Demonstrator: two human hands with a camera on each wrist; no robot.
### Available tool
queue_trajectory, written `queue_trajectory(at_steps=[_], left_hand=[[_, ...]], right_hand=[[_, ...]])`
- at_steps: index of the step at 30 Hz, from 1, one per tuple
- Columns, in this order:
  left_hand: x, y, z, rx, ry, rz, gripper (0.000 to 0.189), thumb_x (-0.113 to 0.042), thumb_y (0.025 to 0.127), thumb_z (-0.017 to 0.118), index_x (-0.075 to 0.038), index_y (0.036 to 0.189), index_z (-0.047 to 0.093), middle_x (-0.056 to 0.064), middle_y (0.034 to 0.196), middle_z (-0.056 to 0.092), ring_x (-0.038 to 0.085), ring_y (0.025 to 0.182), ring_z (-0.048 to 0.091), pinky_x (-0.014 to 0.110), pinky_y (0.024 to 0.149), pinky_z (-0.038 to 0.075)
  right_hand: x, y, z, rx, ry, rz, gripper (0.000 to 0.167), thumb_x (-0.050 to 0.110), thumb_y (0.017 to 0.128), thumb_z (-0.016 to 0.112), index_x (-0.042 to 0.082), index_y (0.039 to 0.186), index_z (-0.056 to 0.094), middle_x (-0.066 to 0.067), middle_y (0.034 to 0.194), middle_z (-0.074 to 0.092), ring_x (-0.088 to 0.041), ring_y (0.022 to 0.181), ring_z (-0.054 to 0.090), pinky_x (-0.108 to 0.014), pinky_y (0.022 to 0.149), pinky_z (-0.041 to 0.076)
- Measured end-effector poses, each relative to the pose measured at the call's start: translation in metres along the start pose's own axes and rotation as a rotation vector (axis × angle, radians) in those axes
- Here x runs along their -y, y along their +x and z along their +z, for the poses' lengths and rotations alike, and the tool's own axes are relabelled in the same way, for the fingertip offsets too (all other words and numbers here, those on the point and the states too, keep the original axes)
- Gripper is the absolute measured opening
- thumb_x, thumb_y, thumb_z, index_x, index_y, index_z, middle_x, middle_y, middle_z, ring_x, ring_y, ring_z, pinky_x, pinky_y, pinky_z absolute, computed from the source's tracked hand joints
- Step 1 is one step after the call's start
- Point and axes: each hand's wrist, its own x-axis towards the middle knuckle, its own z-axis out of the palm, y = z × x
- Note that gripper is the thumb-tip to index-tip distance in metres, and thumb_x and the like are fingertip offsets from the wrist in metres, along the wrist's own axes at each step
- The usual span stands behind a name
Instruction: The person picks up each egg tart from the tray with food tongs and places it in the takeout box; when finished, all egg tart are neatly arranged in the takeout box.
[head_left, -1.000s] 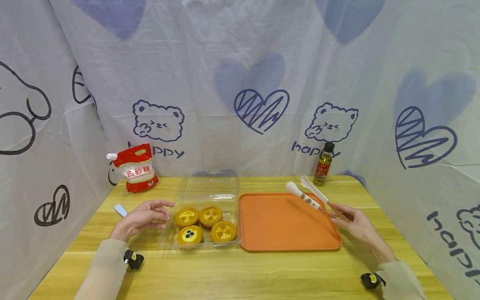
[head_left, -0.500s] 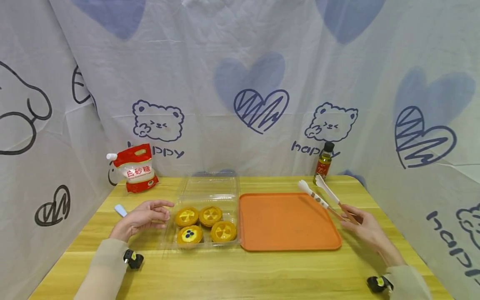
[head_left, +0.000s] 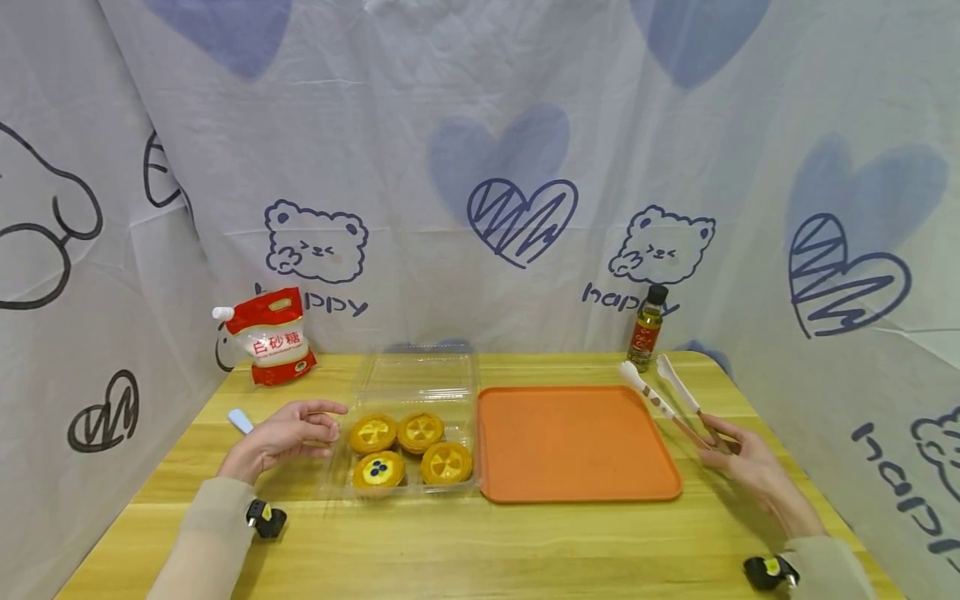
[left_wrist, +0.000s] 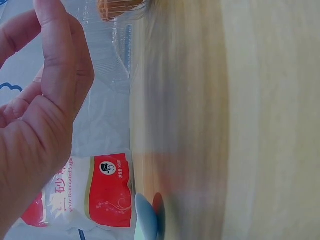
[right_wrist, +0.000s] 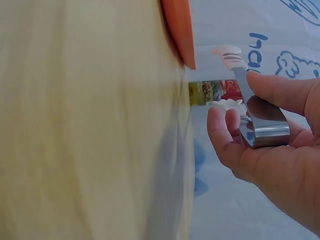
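My right hand [head_left: 757,471] grips a pair of tongs [head_left: 678,390] between thumb and fingers. They have white spotted heads, and their bent metal end [right_wrist: 267,131] shows in the right wrist view. The two arms stand apart with nothing between them, off the right side of the orange tray [head_left: 577,446]. My left hand [head_left: 288,433], fingers loosely bent, is at the left side of a clear plastic box [head_left: 416,375] with its lid folded back. Whether it touches the box I cannot tell. Inside lie several egg tarts [head_left: 421,432], one of them topped with dark berries [head_left: 379,468].
A red and white bag of sugar [head_left: 277,337] stands at the back left. Partly behind my left hand lies a pale blue handle [head_left: 241,421]. An oil bottle [head_left: 645,333] stands behind the tray at the right. Printed cloth surrounds the wooden table [head_left: 517,550].
My right hand has moved rightward with the tongs, carrying them from above the tray to beyond its right edge. The left hand and the tarts have stayed where they were.
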Motion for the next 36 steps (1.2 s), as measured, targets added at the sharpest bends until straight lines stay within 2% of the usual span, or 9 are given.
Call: queue_trajectory(at_steps=[11, 16, 18, 20, 23, 25, 28, 33, 36], left_hand=[[0.000, 0.000, -0.001, 0.004, 0.011, 0.002, 0.061, -0.001, 0.092, 0.062, 0.009, 0.144, 0.031, 0.006, 0.099, 0.065, 0.014, 0.084, 0.064, 0.032, 0.078, 0.061], [-0.001, 0.000, 0.000, 0.001, 0.016, 0.000, 0.059, -0.001, 0.092, 0.062, 0.009, 0.143, 0.033, 0.006, 0.099, 0.064, 0.014, 0.084, 0.064, 0.032, 0.078, 0.061], [-0.001, -0.001, 0.000, 0.000, 0.013, -0.001, 0.059, -0.001, 0.092, 0.062, 0.008, 0.143, 0.033, 0.006, 0.099, 0.064, 0.014, 0.084, 0.064, 0.032, 0.078, 0.061], [-0.001, 0.000, 0.000, 0.003, 0.010, 0.000, 0.059, -0.001, 0.092, 0.062, 0.008, 0.143, 0.033, 0.006, 0.099, 0.065, 0.014, 0.084, 0.064, 0.032, 0.078, 0.061], [-0.001, 0.000, 0.000, 0.008, 0.009, 0.006, 0.059, 0.000, 0.092, 0.061, 0.009, 0.143, 0.032, 0.005, 0.098, 0.065, 0.014, 0.083, 0.064, 0.032, 0.078, 0.061], [0.000, 0.000, 0.000, 0.015, 0.014, 0.014, 0.059, 0.000, 0.092, 0.061, 0.010, 0.143, 0.032, 0.005, 0.099, 0.065, 0.013, 0.083, 0.064, 0.032, 0.078, 0.061], [0.001, 0.002, 0.000, 0.008, 0.013, 0.013, 0.058, 0.000, 0.091, 0.062, 0.009, 0.142, 0.034, 0.005, 0.099, 0.066, 0.013, 0.083, 0.065, 0.032, 0.078, 0.061], [0.001, 0.002, -0.001, -0.003, 0.011, 0.004, 0.058, 0.000, 0.091, 0.063, 0.008, 0.141, 0.036, 0.006, 0.100, 0.065, 0.014, 0.084, 0.065, 0.032, 0.079, 0.061], [0.001, 0.002, -0.001, -0.001, 0.014, 0.006, 0.057, -0.001, 0.091, 0.063, 0.007, 0.141, 0.037, 0.007, 0.100, 0.065, 0.015, 0.085, 0.065, 0.033, 0.079, 0.061]], right_hand=[[-0.012, -0.001, -0.010, -0.003, -0.089, 0.054, 0.070, 0.008, 0.093, 0.064, -0.009, 0.150, 0.025, -0.037, 0.146, 0.034, 0.015, 0.095, 0.045, -0.009, 0.076, 0.047], [-0.014, 0.001, -0.016, 0.027, -0.107, 0.086, 0.073, 0.013, 0.093, 0.065, -0.010, 0.149, 0.025, -0.038, 0.150, 0.027, -0.008, 0.110, 0.054, -0.011, 0.077, 0.047], [-0.016, 0.002, -0.018, 0.048, -0.076, 0.111, 0.075, 0.016, 0.093, 0.066, -0.009, 0.150, 0.024, -0.037, 0.150, 0.027, -0.011, 0.112, 0.055, -0.013, 0.078, 0.048], [-0.018, 0.003, -0.021, 0.063, -0.033, 0.130, 0.077, 0.016, 0.092, 0.068, -0.010, 0.149, 0.024, -0.037, 0.150, 0.029, -0.006, 0.108, 0.057, -0.014, 0.079, 0.050], [-0.023, 0.004, -0.023, 0.069, 0.005, 0.143, 0.076, 0.016, 0.090, 0.071, -0.012, 0.147, 0.028, -0.038, 0.147, 0.033, 0.009, 0.096, 0.056, -0.015, 0.080, 0.052], [-0.025, 0.005, -0.025, 0.073, 0.011, 0.141, 0.075, 0.014, 0.089, 0.072, -0.013, 0.146, 0.031, -0.039, 0.145, 0.035, 0.011, 0.094, 0.056, -0.014, 0.081, 0.052], [-0.028, 0.007, -0.029, 0.088, -0.022, 0.141, 0.073, 0.016, 0.089, 0.072, -0.012, 0.144, 0.035, -0.039, 0.142, 0.038, -0.003, 0.104, 0.059, -0.014, 0.082, 0.052], [-0.029, 0.009, -0.034, 0.138, -0.117, 0.125, 0.072, 0.023, 0.090, 0.071, -0.011, 0.143, 0.038, -0.039, 0.141, 0.040, -0.044, 0.126, 0.048, -0.021, 0.085, 0.052], [-0.029, 0.010, -0.037, 0.160, -0.155, 0.112, 0.070, 0.026, 0.090, 0.071, -0.011, 0.142, 0.040, -0.039, 0.140, 0.042, -0.048, 0.127, 0.046, -0.022, 0.086, 0.052]])
